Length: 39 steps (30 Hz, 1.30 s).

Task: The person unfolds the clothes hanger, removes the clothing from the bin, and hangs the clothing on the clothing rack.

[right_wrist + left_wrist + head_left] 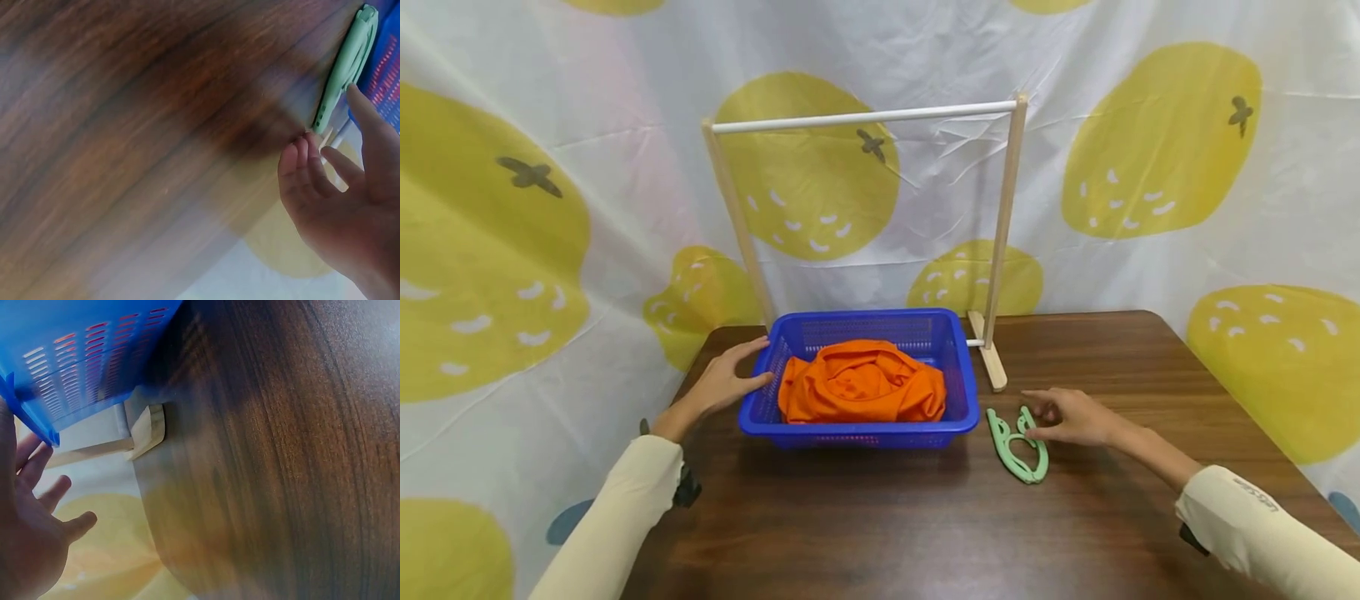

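Note:
A blue plastic basket (966, 392) stands on the table with a bundled orange cloth (865, 387) inside. At its left side is my left hand (730, 379), thumb and fingers spread, fingertips right at the rim. In the left wrist view the fingers of the left hand (37, 512) reach to the rim of the basket (81, 362). A green folding hanger (1033, 471) lies to the right of the basket. My right hand (1075, 417) is just over its right side, thumb apart from the loosely bent fingers. The right wrist view has the thumb of that hand (350, 212) overlapping the hanger (350, 62).
Behind the basket rises a rack with wooden posts (1006, 217) and a white top bar (865, 119); its right foot (992, 362) rests on the table close to the basket. The brown wooden table (880, 517) ends against a fruit-patterned curtain (1112, 275).

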{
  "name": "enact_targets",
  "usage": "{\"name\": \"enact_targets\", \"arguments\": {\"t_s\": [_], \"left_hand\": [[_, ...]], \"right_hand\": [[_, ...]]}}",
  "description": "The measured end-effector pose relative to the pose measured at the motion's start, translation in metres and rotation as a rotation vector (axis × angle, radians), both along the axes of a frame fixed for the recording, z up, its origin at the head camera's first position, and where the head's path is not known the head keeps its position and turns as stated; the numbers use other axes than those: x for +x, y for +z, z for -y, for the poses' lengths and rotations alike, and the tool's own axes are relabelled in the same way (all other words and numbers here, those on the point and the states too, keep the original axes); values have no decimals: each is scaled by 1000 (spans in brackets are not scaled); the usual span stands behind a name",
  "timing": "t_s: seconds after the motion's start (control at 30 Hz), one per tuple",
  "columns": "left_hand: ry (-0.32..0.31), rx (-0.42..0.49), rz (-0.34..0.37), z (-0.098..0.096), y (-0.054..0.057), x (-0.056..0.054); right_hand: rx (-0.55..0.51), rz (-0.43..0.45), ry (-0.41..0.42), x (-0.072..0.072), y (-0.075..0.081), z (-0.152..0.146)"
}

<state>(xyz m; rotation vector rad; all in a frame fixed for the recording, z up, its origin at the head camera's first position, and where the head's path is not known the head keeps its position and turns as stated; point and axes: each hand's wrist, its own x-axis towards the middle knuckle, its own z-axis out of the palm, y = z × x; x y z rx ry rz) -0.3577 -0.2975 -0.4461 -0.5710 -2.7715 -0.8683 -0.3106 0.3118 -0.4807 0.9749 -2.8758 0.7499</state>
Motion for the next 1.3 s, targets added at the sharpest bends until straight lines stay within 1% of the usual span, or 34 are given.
{"name": "enact_targets", "arguments": {"t_s": [0.17, 0.33, 0.43, 0.53, 0.83, 1.03, 1.1, 1.27, 1.3], "left_hand": [[9, 6, 17, -1, 0, -1], [12, 9, 17, -1, 0, -1], [9, 9, 22, 0, -1, -1], [8, 10, 26, 0, -1, -1], [-1, 2, 11, 2, -2, -2], [-8, -8, 2, 3, -1, -2], [-11, -10, 1, 3, -1, -2], [-10, -23, 4, 2, 0, -2], [-10, -27, 5, 1, 1, -2]], "right_hand": [[-19, 5, 29, -2, -5, 0], [-15, 24, 21, -3, -3, 2], [-35, 44, 16, -2, -2, 3], [-66, 76, 12, -1, -1, 3], [-152, 171, -5, 1, 2, 0], [-212, 263, -44, 1, 5, 2], [-229, 262, -47, 1, 6, 3], [-275, 187, -34, 2, 8, 4], [-287, 183, -27, 2, 8, 4]]}}
